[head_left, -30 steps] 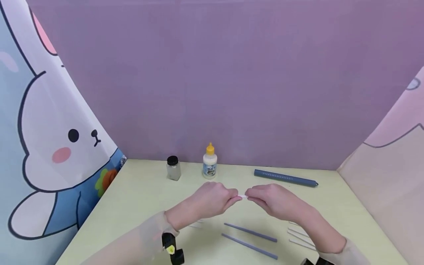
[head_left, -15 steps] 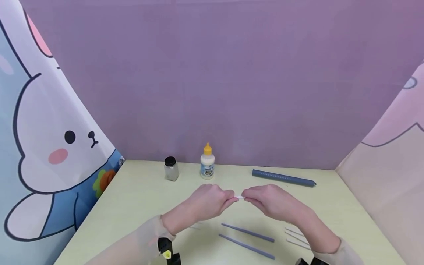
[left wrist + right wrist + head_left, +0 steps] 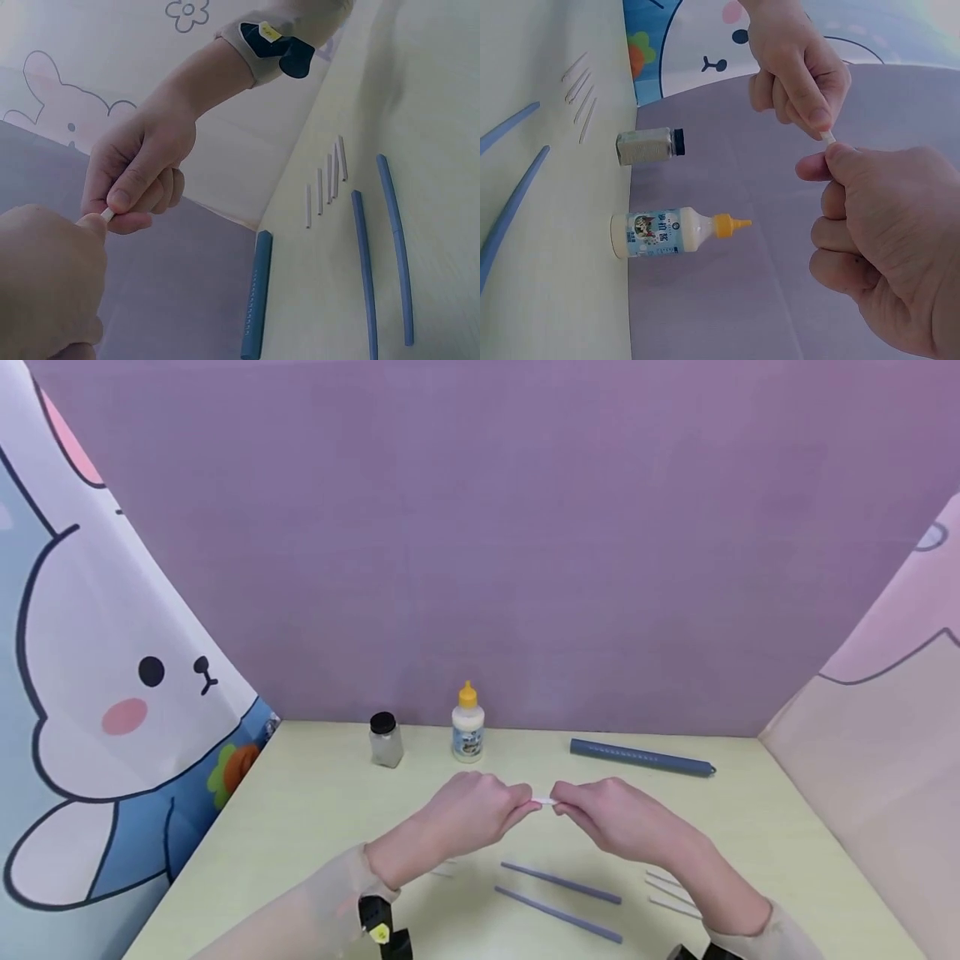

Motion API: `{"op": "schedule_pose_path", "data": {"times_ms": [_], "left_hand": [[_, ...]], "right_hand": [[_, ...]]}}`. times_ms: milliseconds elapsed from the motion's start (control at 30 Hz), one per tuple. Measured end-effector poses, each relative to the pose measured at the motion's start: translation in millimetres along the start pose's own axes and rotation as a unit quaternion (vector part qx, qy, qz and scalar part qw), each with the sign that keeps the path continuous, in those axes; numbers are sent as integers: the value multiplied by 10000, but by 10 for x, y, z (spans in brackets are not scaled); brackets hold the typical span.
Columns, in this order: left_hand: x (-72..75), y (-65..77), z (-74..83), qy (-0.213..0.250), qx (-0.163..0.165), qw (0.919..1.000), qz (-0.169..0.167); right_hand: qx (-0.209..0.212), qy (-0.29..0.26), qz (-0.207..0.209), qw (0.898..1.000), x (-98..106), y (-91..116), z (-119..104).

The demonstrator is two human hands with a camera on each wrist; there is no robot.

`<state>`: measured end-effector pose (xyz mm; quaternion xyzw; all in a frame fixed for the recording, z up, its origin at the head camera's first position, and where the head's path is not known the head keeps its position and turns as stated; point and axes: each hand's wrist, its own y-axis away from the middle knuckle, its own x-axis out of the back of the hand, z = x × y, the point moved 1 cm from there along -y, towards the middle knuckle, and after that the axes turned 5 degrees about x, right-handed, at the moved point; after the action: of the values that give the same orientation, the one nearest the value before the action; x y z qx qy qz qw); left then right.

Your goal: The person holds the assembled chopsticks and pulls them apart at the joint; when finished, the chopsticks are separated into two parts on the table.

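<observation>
Above the table, both hands meet at a short, thin white stick (image 3: 544,801). My left hand (image 3: 480,810) pinches one end between thumb and forefinger, and my right hand (image 3: 618,818) pinches the other. Only a small piece of the stick shows between the fingertips; its ends are hidden inside the grips. In the right wrist view, the other fingers of my right hand (image 3: 892,232) are curled into the palm. Two long blue-grey sticks (image 3: 558,914) lie side by side on the table below the hands.
Several thin white sticks (image 3: 334,172) lie by the right forearm, and more white sticks (image 3: 577,90) lie under the left arm. Along the back stand a black-lidded jar (image 3: 386,745) and a yellow-tipped glue bottle (image 3: 468,732). A dark blue tube (image 3: 642,757) lies at the back right.
The head view has shifted slightly, so the table's things appear a little further left. Both hands keep their pinch on the white stick in nearly the same place.
</observation>
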<state>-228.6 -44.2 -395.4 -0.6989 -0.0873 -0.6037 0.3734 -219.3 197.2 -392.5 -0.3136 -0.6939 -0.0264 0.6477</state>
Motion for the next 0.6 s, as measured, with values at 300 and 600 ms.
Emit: {"op": "schedule_pose_path", "data": {"times_ms": [300,600], "left_hand": [[1,7,35,88,-89,9998,-160],[-12,12,45,-55,-7,10000,-44]], "right_hand": [[424,213,193,9987,36,37,32],[316,-25,31,9995,47,30,27]]}}
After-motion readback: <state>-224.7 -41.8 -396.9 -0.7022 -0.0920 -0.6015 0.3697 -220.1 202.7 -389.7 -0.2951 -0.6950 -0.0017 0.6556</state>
